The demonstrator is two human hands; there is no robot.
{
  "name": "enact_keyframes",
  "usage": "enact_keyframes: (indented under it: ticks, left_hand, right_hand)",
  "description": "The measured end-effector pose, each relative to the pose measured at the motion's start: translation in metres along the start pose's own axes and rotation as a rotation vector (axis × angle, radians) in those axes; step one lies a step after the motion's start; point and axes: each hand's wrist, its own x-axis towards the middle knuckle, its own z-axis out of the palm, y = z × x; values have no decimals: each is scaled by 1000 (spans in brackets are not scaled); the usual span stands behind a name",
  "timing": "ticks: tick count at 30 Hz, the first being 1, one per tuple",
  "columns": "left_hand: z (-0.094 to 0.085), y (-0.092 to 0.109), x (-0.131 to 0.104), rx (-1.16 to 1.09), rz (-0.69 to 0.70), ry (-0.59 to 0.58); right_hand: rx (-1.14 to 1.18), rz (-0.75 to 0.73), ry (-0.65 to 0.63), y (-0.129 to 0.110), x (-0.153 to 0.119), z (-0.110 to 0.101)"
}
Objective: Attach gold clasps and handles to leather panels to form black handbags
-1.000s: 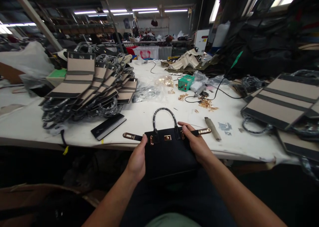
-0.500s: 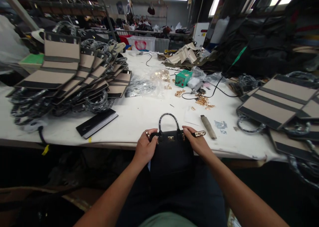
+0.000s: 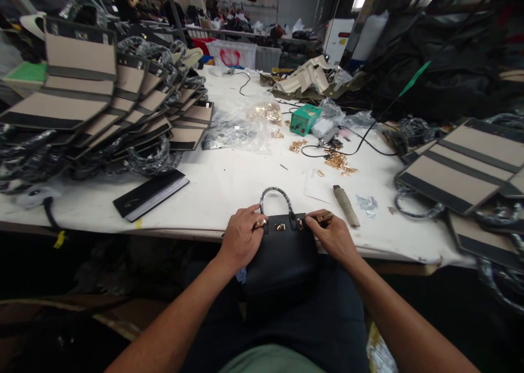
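Observation:
A small black handbag (image 3: 284, 258) rests on my lap against the table's edge, its wrapped handle (image 3: 276, 193) standing upright. Gold fittings, among them a centre turn-lock plate (image 3: 280, 227), line its top. My left hand (image 3: 241, 236) is closed over the bag's upper left corner, where a gold-tipped strap end (image 3: 260, 224) shows by the fingers. At the upper right corner, my right hand (image 3: 331, 234) pinches the other gold-tipped strap (image 3: 323, 217) close to a gold fitting (image 3: 300, 225). The fingertips partly hide both straps.
Stacked unfinished bag panels (image 3: 82, 89) fill the left of the white table (image 3: 245, 171); more panels (image 3: 458, 160) lie at right. A black notebook (image 3: 151, 194), a wrapped tool (image 3: 346, 205), loose gold hardware (image 3: 339, 161) and a green box (image 3: 305, 119) with a cable lie between.
My left hand has shifted up over the corner, fingers now across the strap end. My right hand has drawn its strap end in, fingers more bent. The view has tipped down slightly.

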Motion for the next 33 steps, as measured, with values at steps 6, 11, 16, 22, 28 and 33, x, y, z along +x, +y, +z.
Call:
enact_keyframes:
  ticks: [6, 11, 16, 22, 28, 33]
  left_hand:
    - [10, 7, -2, 131, -64, 61]
    - [16, 4, -3, 88, -82, 96]
    - [11, 6, 3, 50, -96, 70]
    - [6, 9, 11, -189, -138, 18]
    - [6, 2, 16, -443, -346, 94]
    - [1, -5, 33, -339, -410, -4]
  right_hand:
    - [-61, -14, -96, -14, 8, -13]
    - [-157, -130, 145, -4, 19, -50]
    - [-669, -187, 261, 36, 36, -71]
    - [-724, -74, 219, 66, 41, -80]
    - [-12, 18, 313, 30, 26, -81]
    - [37, -70, 233, -37, 17, -74]
